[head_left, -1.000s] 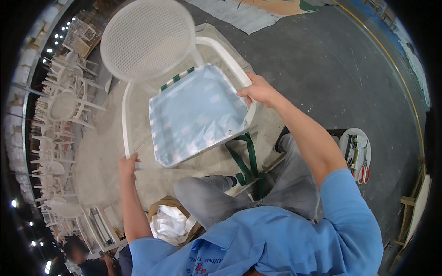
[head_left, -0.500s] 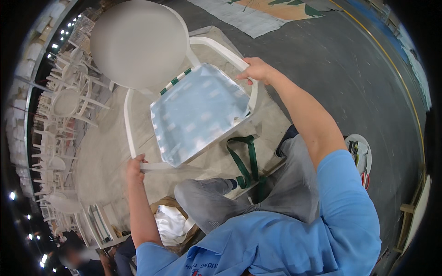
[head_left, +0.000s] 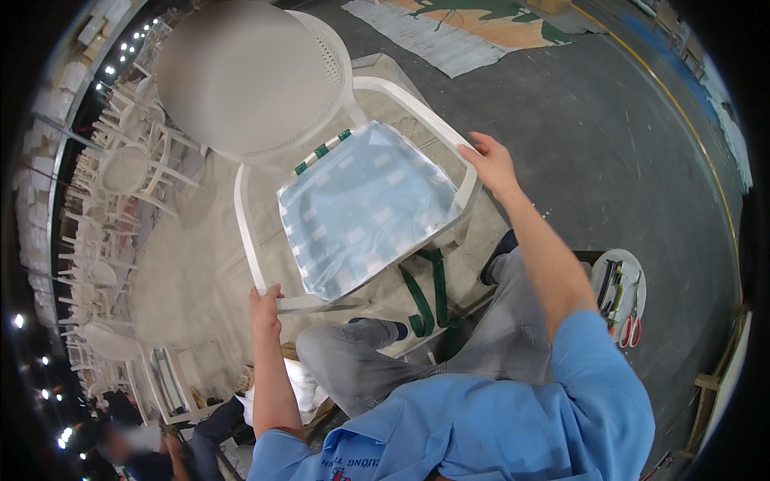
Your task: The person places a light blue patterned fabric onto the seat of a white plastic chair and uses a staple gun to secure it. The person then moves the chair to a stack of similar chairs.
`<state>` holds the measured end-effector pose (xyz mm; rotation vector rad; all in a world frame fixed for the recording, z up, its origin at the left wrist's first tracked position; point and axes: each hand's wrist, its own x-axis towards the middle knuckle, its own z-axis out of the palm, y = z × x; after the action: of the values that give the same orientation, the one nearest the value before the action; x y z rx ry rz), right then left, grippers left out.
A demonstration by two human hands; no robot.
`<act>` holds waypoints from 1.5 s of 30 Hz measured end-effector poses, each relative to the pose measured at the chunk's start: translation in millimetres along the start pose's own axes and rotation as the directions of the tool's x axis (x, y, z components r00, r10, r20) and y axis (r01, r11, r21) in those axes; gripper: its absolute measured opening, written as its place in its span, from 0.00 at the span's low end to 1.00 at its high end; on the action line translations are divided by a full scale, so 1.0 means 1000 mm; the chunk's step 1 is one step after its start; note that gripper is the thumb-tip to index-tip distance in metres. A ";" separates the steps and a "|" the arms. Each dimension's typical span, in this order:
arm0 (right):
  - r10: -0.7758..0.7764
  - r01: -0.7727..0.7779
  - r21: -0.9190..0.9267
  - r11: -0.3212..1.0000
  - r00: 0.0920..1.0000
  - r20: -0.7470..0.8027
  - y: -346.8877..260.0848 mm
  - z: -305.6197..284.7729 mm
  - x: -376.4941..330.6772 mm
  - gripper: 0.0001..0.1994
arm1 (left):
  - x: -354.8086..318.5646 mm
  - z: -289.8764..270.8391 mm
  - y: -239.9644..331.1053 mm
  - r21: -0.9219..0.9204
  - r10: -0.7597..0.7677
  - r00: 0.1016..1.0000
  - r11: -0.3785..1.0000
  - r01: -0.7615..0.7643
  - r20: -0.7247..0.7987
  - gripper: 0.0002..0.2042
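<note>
A white armchair (head_left: 250,232) stands in front of me, its round back away from me. On its seat lies a light blue, film-like sheet (head_left: 369,208) with white patches, and short green straps (head_left: 322,150) show at its rear edge. My left hand (head_left: 265,309) is closed around the front left corner of the arm rail. At the right rail, my right hand (head_left: 493,167) touches the outer edge with its fingers stretched and apart. A loose green strap (head_left: 433,293) hangs below the front of the seat, near my legs.
To my right, a round pale tray (head_left: 630,268) holds tools and red-handled scissors (head_left: 631,331). Many white chairs (head_left: 120,172) crowd the left side. Another person (head_left: 144,453) sits at the lower left. A painted sheet (head_left: 457,36) lies on the far floor.
The chair has shifted slightly right and toward me, with my left hand on it. My right hand has slid off to the rail's outer side, its fingers loosened.
</note>
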<state>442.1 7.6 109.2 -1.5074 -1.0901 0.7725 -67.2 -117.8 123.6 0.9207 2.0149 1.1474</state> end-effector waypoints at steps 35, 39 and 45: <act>0.622 -0.655 0.250 0.713 0.755 0.205 0.118 0.038 -0.098 0.11 | -0.092 0.149 -0.056 0.501 0.343 0.596 0.329 -0.800 0.726 0.41; 0.622 -0.658 0.199 0.727 0.753 0.215 0.111 0.046 -0.103 0.11 | -0.087 0.131 -0.062 0.704 0.405 0.786 0.366 -0.608 0.468 0.42; 0.577 -0.607 0.265 0.749 0.795 0.189 0.137 0.031 -0.096 0.08 | -0.093 0.121 -0.070 0.785 0.081 0.851 0.350 -0.511 0.518 0.46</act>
<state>410.2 -71.0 -38.9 -1.5556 -0.4916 1.4051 61.8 -165.3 27.9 1.9671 2.0753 -0.2191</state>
